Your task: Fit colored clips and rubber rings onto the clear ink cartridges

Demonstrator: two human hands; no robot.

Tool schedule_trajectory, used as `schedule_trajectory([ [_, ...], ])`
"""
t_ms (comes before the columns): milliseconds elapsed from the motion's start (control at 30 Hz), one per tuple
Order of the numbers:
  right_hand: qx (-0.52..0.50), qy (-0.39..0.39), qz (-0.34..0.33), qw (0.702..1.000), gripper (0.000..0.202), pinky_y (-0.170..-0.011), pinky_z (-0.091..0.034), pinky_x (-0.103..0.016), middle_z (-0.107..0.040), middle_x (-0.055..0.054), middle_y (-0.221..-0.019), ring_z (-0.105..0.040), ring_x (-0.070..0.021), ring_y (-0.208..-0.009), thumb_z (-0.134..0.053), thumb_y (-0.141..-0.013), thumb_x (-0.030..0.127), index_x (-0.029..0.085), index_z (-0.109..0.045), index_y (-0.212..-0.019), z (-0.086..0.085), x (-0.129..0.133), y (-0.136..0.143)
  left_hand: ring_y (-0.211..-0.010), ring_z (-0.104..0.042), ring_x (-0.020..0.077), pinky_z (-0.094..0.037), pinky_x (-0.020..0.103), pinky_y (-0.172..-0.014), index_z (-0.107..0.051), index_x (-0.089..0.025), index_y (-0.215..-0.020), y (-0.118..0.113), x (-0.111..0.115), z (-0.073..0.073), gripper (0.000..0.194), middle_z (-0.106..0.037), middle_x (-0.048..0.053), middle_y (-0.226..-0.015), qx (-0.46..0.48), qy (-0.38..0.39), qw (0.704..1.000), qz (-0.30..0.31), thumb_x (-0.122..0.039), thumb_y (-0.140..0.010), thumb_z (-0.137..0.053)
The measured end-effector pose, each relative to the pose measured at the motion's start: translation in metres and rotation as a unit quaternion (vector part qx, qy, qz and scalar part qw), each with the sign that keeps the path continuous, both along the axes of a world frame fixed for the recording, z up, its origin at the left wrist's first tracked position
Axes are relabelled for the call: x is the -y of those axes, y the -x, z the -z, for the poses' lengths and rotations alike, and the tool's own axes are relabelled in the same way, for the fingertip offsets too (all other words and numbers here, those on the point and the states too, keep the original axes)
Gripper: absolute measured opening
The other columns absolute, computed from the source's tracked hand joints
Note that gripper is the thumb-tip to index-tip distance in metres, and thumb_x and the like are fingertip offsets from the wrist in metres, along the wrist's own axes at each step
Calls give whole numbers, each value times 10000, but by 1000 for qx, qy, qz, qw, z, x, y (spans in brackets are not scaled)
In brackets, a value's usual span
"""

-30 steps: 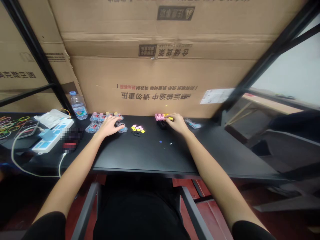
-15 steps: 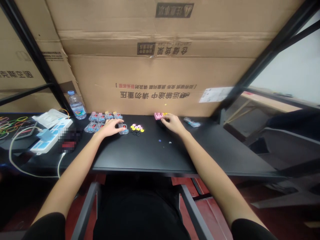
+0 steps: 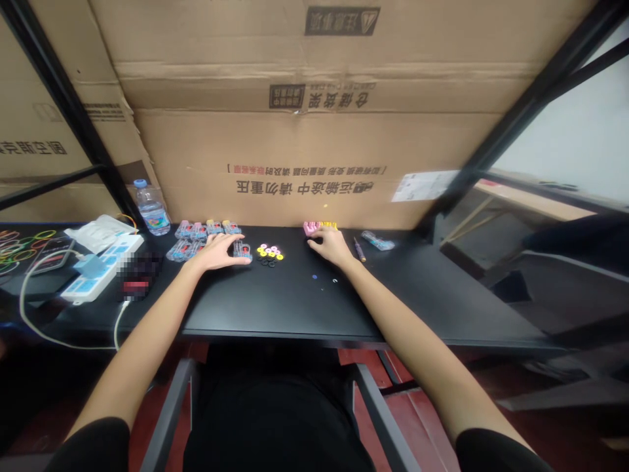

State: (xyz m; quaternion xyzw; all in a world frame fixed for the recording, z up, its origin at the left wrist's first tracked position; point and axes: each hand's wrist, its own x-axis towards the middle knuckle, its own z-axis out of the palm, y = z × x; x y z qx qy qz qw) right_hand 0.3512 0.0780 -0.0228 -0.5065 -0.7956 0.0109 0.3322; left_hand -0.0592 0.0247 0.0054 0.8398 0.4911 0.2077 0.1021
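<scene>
My left hand (image 3: 219, 252) is spread on the black table, thumb and fingers apart around a clear plastic piece (image 3: 242, 252) with a red part. More such clear pieces (image 3: 185, 229) stand in rows behind and left of it. My right hand (image 3: 325, 245) rests at the pink and yellow blocks (image 3: 310, 227), its fingers bent over their near side; whether it grips anything is hidden. Between my hands lies a group of small pink, yellow and black rings (image 3: 270, 252). Right of my right hand lies a thin dark tool (image 3: 360, 249).
Another clear piece (image 3: 377, 240) lies at the right. A water bottle (image 3: 152, 208), power strip (image 3: 102, 269), cables and coloured bands (image 3: 24, 246) are at the left. Tall cardboard (image 3: 299, 144) stands behind the table. Tiny bits (image 3: 315, 276) lie near the middle.
My left thumb and fingers have parted wider, leaving the clear piece between them. My right hand has shifted slightly left, and the thin dark tool now shows beside it.
</scene>
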Motion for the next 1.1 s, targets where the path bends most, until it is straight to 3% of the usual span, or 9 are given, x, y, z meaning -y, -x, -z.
schedule_trajectory([
  [200,-67,-9,-19,998,211,-1046,-541,-531,-817,-87,-997,-726,-319,-1041,-667,-931,373,261,-785,-796,-8,10,13,-1496,-451,420,-276,615,-1279,-507,-329,-1553,-1,4,-7,914,-574,120,-1560,0,-22,999,27,-618,-771,-884],
  [333,-121,3,-34,992,288,-922,-577,-478,-772,-83,-892,-718,-301,-892,-641,-955,475,258,-727,-787,-16,22,26,-1503,-444,416,-275,619,-1276,-480,-349,-1559,-3,5,-11,933,-541,133,-1560,1,-40,998,49,-584,-761,-902],
  [467,-168,40,-55,983,325,-798,-576,-436,-714,-60,-817,-667,-262,-751,-622,-958,547,249,-672,-838,-20,35,40,-1467,-485,420,-252,638,-1273,-520,-340,-1529,1,3,-9,871,-595,132,-1515,-15,-31,999,35,-609,-779,-874],
  [600,-199,91,-102,970,333,-770,-591,-424,-687,-45,-857,-640,-234,-743,-645,-942,581,254,-630,-887,-20,45,55,-1337,-600,417,-233,679,-1257,-590,-299,-1460,13,-1,-5,802,-727,132,-1329,-25,-20,999,12,-651,-787,-848],
  [700,-221,137,-135,956,334,-683,-616,-412,-643,-26,-832,-637,-227,-737,-653,-930,591,263,-599,-897,-18,50,64,-1367,-580,415,-220,674,-1261,-606,-308,-1433,16,0,-6,755,-718,133,-1370,-25,-24,999,7,-643,-799,-843],
  [800,-246,171,-155,941,317,-629,-625,-397,-617,-20,-843,-646,-230,-767,-667,-916,574,273,-567,-898,-17,54,71,-1431,-539,383,-202,626,-1282,-635,-309,-1378,6,6,-10,578,-659,105,-1486,-11,-59,998,24,-592,-894,-775],
  [900,-263,192,-175,929,306,-716,-632,-411,-631,-14,-854,-659,-225,-787,-721,-883,536,274,-564,-903,-15,58,76,-1382,-593,319,-274,549,-1262,-656,-295,-1339,-17,14,-12,372,-690,71,-1439,38,-103,993,54,-488,-1021,-644],
  [1000,-269,215,-203,917,331,-810,-623,-425,-677,-10,-875,-691,-223,-808,-786,-837,510,272,-591,-960,-14,62,82,-1255,-664,293,-343,517,-1219,-623,-290,-1425,-40,24,-11,433,-713,78,-1381,60,-91,990,89,-478,-1035,-632],
  [1100,-269,234,-232,905,378,-846,-615,-429,-718,-19,-927,-718,-228,-857,-835,-801,481,270,-605,-1016,-13,66,89,-1288,-650,294,-369,498,-1192,-587,-309,-1492,-56,31,-7,468,-692,81,-1426,53,-79,986,139,-452,-1047,-617],
])
